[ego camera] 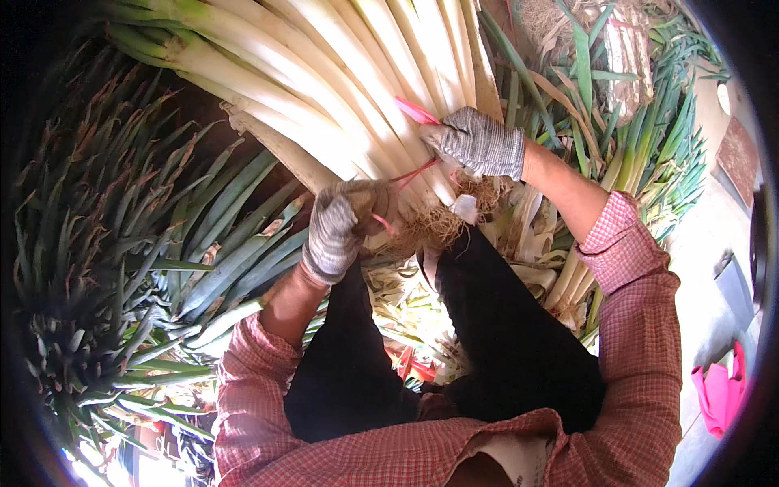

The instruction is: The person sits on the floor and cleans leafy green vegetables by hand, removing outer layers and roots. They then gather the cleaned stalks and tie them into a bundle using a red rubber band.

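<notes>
A fan of thick white-stalked green onions (316,79) lies before me on a board (268,137), its brown roots (435,225) toward my knees. Around the stalks, just above the roots, runs a thin red plastic tie (414,173) that crosses itself. My left hand (350,222), in a grey knit glove, grips the tie at the left of the bundle; a short pink end shows below its fingers. My gloved right hand (471,143) rests over the right side of the stalks and pinches a wider pink end of the tie (417,111).
A large heap of untrimmed green onions (225,243) rises at my left. On the right lie more onions with green leaves (645,152) and a tied bundle (627,55). Peeled leaves (408,298) litter the ground between my legs. A bright pink item (721,389) sits on the floor at far right.
</notes>
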Available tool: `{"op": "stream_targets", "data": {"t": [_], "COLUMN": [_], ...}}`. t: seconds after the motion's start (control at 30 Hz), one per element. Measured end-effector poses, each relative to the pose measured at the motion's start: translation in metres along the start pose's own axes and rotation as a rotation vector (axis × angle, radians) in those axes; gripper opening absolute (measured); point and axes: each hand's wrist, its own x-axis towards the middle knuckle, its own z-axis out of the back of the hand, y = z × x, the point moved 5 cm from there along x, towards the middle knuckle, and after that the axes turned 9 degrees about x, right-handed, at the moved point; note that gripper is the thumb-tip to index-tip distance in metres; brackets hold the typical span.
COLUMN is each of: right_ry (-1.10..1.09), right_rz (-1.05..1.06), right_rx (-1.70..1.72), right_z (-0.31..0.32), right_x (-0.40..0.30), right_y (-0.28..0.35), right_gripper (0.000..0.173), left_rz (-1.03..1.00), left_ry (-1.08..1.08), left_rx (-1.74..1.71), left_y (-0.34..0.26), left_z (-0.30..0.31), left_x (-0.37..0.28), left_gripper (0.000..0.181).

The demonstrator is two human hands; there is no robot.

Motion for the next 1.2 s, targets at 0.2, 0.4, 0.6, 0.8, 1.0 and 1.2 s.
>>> {"op": "stream_targets", "data": {"t": [0.2, 0.4, 0.6, 0.8, 1.0, 1.2], "right_ry": [-0.087, -0.479, -0.782, -0.821, -0.713, -0.61], "right_rz": [-0.224, -0.498, -0.375, -0.371, -0.402, -0.417], "right_rx": [0.282, 0.913, 0.921, 0.981, 1.052, 0.945], "right_z": [-0.003, -0.023, -0.04, -0.041, -0.026, -0.025], "right_x": [0.003, -0.008, -0.007, -0.004, -0.017, -0.004], "right_y": [0.008, -0.009, -0.025, -0.029, -0.014, -0.017], "right_gripper": [0.045, 0.031, 0.032, 0.037, 0.037, 0.035], "left_rz": [-0.492, -0.51, -0.366, -0.409, -0.429, -0.469], "left_ry": [0.203, 0.313, 0.515, 0.337, 0.35, 0.355], "left_rx": [0.768, 1.288, 1.306, 1.417, 1.149, 1.074], "left_y": [0.0, 0.015, 0.031, 0.05, 0.008, -0.001], "left_z": [-0.045, -0.071, -0.073, -0.072, -0.046, -0.048], "left_x": [-0.014, -0.005, 0.009, 0.016, -0.003, -0.019], "left_gripper": [0.008, 0.02, 0.027, 0.027, 0.02, 0.022]}}
